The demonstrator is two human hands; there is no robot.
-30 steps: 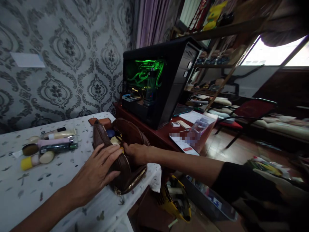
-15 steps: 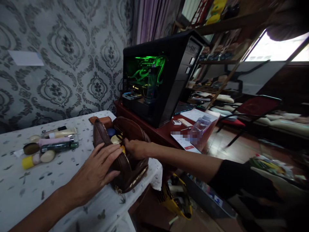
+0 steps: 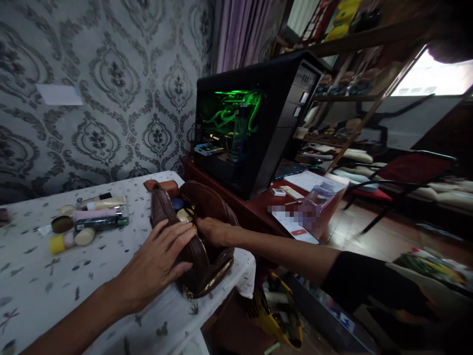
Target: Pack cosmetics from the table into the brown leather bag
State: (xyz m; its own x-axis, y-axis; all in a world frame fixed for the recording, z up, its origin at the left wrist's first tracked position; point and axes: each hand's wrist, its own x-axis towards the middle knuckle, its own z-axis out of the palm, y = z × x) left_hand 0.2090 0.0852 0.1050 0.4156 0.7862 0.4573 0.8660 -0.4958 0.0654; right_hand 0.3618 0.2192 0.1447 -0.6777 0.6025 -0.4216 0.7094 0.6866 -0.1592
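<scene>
A brown leather bag with a gold zipper sits unzipped at the table's corner. My left hand lies across its near side, fingers stretched over the rim and thumb apart. Deep in the opening is my right hand, its fingertips hidden by the bag and my left hand. Beside those fingers show a round pale-gold item, a dark blue item and a bit of yellow. Whether the right hand grips anything is hidden. An orange-brown leather piece lies behind the bag.
Left on the patterned tablecloth are several cosmetics, among them a green tube, a yellow-capped bottle and a round compact. A computer tower stands on the red desk. Below is a yellow bag.
The view has shifted slightly, so everything appears a little further right. Both hands stay at the bag, with the right one still inside.
</scene>
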